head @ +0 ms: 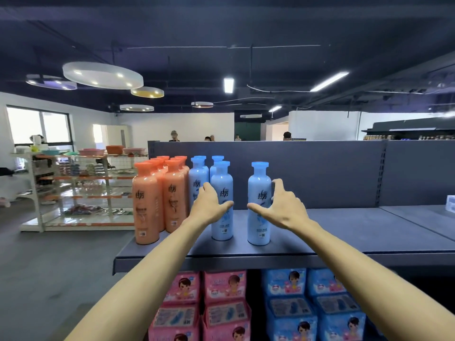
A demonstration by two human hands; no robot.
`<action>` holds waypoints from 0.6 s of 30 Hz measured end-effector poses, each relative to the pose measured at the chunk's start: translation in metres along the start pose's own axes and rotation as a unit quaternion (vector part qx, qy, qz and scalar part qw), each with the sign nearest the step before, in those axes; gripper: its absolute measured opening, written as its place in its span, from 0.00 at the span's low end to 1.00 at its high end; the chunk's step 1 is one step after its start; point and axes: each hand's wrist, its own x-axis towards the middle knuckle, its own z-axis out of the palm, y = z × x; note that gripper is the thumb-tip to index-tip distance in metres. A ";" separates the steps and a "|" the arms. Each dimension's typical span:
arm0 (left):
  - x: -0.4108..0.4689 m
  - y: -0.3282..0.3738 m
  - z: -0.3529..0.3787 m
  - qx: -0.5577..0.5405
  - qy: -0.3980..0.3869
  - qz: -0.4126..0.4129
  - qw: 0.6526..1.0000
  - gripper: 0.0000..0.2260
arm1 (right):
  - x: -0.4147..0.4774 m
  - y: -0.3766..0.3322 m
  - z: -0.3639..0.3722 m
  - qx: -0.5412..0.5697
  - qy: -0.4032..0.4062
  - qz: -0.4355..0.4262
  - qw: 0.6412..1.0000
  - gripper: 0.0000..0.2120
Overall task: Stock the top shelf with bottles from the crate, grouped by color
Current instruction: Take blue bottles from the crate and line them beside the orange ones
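Several orange bottles stand grouped at the left end of the grey top shelf. Right of them stands a cluster of blue bottles. My left hand holds the front blue bottle of that cluster, with the thumb across its front and the fingers at its left side. My right hand holds a separate blue bottle a short gap to the right, thumb across the front, fingers at the right side. Both bottles stand upright on the shelf. The crate is out of view.
A grey back panel closes the shelf behind. To the right the shelf board is bare up to a white box. Below hang pink packs and blue packs. A wire rack stands across the aisle at left.
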 end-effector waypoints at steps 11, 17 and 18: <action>-0.020 0.002 0.029 0.044 0.024 -0.102 0.994 0.28 | -0.019 0.002 0.028 0.046 -0.037 0.052 0.997 0.28; -0.024 -0.007 0.021 0.068 0.034 -0.085 0.993 0.25 | -0.021 -0.006 0.027 0.057 -0.060 0.060 0.995 0.28; -0.024 -0.010 0.018 0.072 0.036 -0.085 0.993 0.24 | -0.021 -0.008 0.028 0.054 -0.060 0.059 0.995 0.27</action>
